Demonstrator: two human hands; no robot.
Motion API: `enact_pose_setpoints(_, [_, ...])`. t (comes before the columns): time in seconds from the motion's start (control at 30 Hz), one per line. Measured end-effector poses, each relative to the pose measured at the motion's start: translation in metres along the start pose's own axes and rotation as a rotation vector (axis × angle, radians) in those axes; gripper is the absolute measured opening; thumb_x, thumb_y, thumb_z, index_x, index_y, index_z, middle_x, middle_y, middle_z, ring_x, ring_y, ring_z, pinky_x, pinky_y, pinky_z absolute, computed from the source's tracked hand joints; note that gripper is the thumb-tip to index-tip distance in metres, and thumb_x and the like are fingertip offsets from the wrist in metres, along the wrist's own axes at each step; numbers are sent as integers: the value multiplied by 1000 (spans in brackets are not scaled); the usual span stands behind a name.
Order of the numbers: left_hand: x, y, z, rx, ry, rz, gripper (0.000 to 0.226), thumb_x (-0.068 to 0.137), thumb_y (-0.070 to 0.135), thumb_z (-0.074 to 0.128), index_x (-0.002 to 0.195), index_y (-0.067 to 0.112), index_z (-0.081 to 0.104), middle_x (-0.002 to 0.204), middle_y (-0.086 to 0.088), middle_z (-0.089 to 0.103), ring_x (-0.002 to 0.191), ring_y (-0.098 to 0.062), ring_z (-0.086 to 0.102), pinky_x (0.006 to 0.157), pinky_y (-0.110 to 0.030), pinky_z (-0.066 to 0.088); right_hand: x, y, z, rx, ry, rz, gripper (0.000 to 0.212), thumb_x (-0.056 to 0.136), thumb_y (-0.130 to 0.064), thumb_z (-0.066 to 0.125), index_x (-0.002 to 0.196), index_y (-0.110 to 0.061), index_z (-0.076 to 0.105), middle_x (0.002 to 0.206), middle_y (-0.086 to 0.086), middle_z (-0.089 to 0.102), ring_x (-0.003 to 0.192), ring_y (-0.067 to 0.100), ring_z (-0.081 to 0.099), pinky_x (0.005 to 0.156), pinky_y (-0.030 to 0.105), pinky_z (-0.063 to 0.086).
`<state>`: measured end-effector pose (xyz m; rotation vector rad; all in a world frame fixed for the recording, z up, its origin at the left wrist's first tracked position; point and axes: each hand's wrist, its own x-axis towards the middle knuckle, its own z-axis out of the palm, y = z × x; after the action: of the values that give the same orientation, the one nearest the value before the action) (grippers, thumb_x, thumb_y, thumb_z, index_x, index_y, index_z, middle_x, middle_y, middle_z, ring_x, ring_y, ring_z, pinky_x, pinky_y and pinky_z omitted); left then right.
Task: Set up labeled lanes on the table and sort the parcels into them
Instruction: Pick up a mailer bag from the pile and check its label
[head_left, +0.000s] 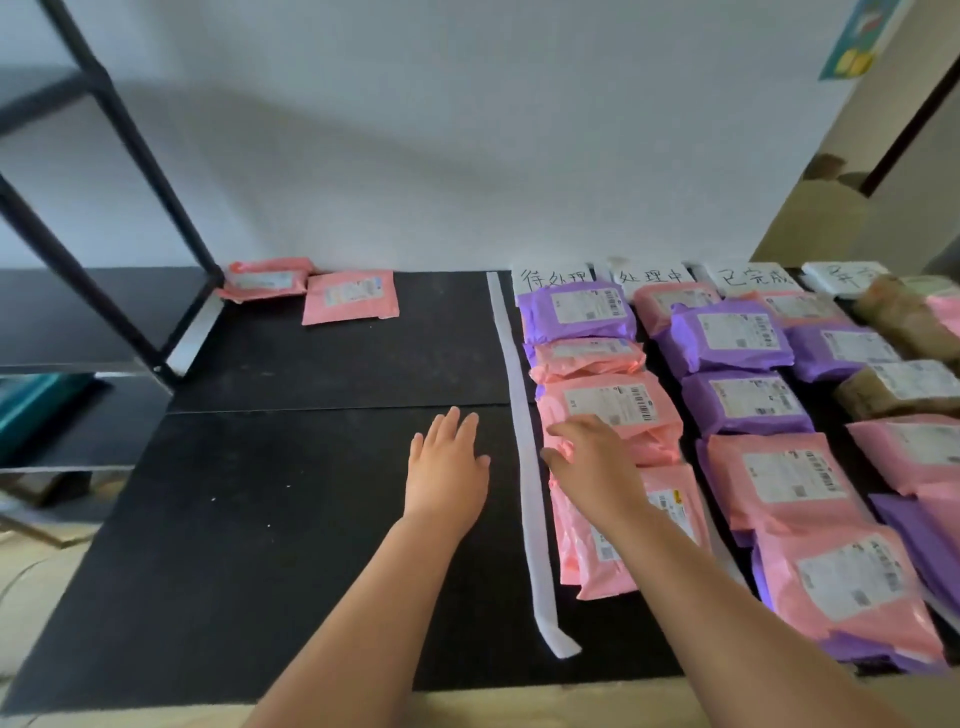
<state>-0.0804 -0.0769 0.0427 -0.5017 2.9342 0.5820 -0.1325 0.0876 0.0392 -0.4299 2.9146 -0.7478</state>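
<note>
Pink, two parcels (350, 296) lie at upper left on the black surface (311, 493). The left hand (449, 462) rests spread, just left of the white strip (524, 441), whose long axis runs top to bottom. The right hand (592, 457) lies relaxed on a pink parcel (613, 405) below the label 待处理 (551, 275); rightward: 处理中 (653, 275), 已完成 (753, 278).

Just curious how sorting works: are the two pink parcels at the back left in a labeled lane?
Out. Both pink parcels lie left of the white strip; every label card sits right of it.

4 lane lbls (553, 275), 1 white strip (524, 457)
</note>
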Motion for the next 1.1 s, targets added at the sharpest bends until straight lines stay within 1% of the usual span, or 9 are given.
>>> enact_pose_setpoints(0.1, [10,-45,-25,-29,24,-4,59,104,31,45,157,24,18,166,-1,10,153,-20,5,125,-42,9,18,-44,20,2,-15,-22,36,95,-31,63,130,-21,62,132,-1,58,120,17,55,100,29,44])
enact_pose_setpoints(0.23, [30,-118,-61,-28,37,-2,58,105,30,42,157,22,18,166,-1,10,153,-20,5,124,-42,9,43,-108,55,34,-33,-38,37,95,-29,65,130,-18,62,133,0,58,120,16,56,99,26,44])
enact_pose_setpoints(0.3, [43,-156,-79,0,43,5,57,105,30,41,156,22,18,165,-2,11,153,-21,6,124,-41,9,56,-144,75,35,-50,-37,38,95,-30,65,131,-20,61,135,-1,57,122,16,55,100,27,46])
enact_pose_setpoints(0.4, [68,-206,-102,22,55,20,56,105,29,41,156,21,20,165,-3,13,153,-21,8,124,-40,10,75,-191,101,35,-71,-32,41,96,-31,64,135,-22,58,137,-2,55,125,15,53,103,29,46])
enact_pose_setpoints(0.53, [100,-254,-120,34,9,40,56,105,28,42,156,20,21,165,-3,15,152,-21,10,124,-40,10,97,-230,125,31,-75,0,42,96,-30,63,136,-21,57,138,-1,56,124,15,54,103,30,48])
enact_pose_setpoints(0.67, [140,-283,-124,22,-33,36,55,105,28,42,156,21,22,164,-2,16,152,-21,12,124,-40,11,126,-244,136,-35,-108,28,43,96,-32,62,138,-23,55,140,-2,55,127,15,53,105,33,47])
enact_pose_setpoints(0.83, [193,-301,-119,32,-57,29,55,105,27,42,156,21,23,164,-2,17,152,-20,13,124,-39,12,186,-243,144,-166,-157,-8,42,99,-32,57,139,-22,54,141,-2,55,129,18,50,108,36,44])
enact_pose_setpoints(1.0, [252,-309,-104,49,-72,-6,54,105,26,41,156,20,22,164,-1,18,152,-19,12,124,-37,11,270,-242,166,-246,-169,-63,41,101,-31,53,140,-21,54,141,-1,56,127,20,52,105,35,43])
enact_pose_setpoints(1.1, [294,-310,-96,37,-77,-46,54,105,25,41,155,19,23,164,-1,19,152,-20,14,124,-38,12,322,-238,187,-296,-183,-102,41,101,-32,51,140,-20,53,135,0,60,120,22,55,100,37,45])
